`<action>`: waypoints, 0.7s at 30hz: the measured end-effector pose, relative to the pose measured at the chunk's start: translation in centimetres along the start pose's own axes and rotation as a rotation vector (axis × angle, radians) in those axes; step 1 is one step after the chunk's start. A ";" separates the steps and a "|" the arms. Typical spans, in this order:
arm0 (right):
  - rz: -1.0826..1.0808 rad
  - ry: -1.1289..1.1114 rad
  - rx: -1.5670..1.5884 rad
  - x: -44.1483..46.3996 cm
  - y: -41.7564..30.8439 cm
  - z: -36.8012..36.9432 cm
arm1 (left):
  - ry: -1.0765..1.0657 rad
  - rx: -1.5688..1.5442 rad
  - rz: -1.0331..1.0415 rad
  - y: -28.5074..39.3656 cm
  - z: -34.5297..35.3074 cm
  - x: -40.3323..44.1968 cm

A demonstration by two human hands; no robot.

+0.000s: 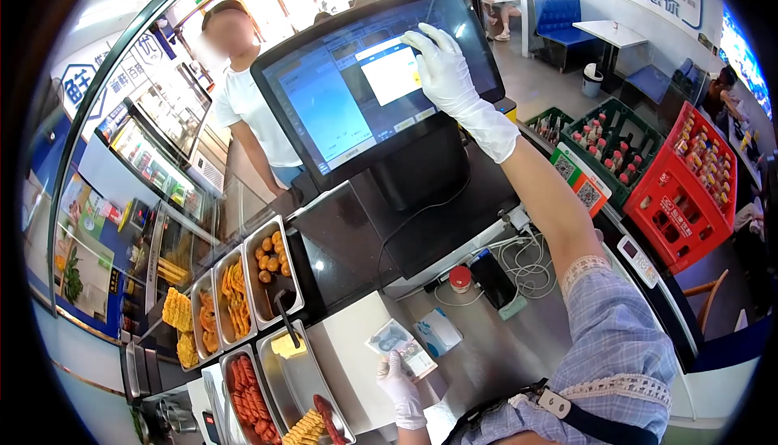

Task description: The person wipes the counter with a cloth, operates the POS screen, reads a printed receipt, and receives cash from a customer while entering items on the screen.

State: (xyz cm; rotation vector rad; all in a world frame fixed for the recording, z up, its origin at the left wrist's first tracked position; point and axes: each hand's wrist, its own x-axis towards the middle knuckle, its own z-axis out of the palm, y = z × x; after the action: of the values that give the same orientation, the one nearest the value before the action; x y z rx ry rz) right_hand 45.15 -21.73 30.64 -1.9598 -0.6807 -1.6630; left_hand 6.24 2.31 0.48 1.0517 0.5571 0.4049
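My right hand [442, 72], in a white glove, is raised at the touch screen [324, 104] with its fingers apart and holding nothing. Its fingertips are over the top right of a white pop-up window [391, 72]; whether they touch the glass I cannot tell. Low in the view, my left hand [399, 390], also gloved, has its fingers closed at the lower edge of a pale printed packet [400, 346] with blue-grey markings. The packet's exact kind is unclear. Beside it lies a blue and white box [438, 331].
Metal trays hold brown eggs [271, 257], red sausages [251, 400] and other fried food on the left. A person [255, 113] stands behind the screen. Cables [527, 263], a phone [493, 277] and a red-lidded jar [459, 279] lie right. Bottle crates [685, 194] stand beyond.
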 end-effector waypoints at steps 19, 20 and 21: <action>0.018 0.044 0.015 0.2 -0.3 -1.5 | 0.023 -0.018 -0.010 0.6 0.8 -0.3; 0.018 0.044 0.014 0.1 -0.3 -1.6 | 0.023 -0.018 -0.010 0.6 0.7 -0.3; 0.018 0.037 0.023 -0.1 -0.4 -1.7 | 0.022 -0.006 -0.022 0.5 0.5 -0.2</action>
State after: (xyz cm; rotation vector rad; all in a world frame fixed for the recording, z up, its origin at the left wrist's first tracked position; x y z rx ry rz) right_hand 43.64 -22.56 30.83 -1.9090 -0.6637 -1.6686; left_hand 6.32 2.08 1.15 1.0359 0.5862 0.3988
